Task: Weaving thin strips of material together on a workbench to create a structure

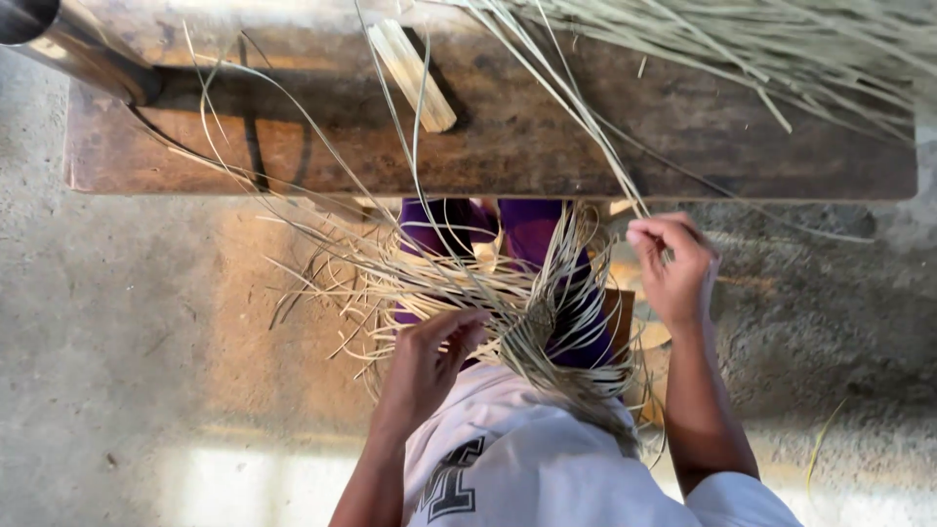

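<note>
Seen from the head camera, a person seated on a concrete floor [127,342] works a loose splay of pale straw strips [488,293] in the lap, over purple trousers [532,234]. The left hand [429,361] presses curled fingers onto the woven start [539,317], where the strands cross, pinning it flat. The right hand [673,268] pinches a single long strip [586,127] between thumb and fingertips, narrow and firm, drawn up toward a dark wooden bench [683,137]. More strips lie heaped on the bench's far right [781,39], beside a short pale wooden stick [415,73] and a metal cylinder [73,44] at the left corner. The taut strip looks liable to crease or split if pulled hard against the crossing, and the unwoven ends could slip loose should the left hand lift. No packages, labels or signs show; only a dark printed mark on the white shirt [527,468].
</note>
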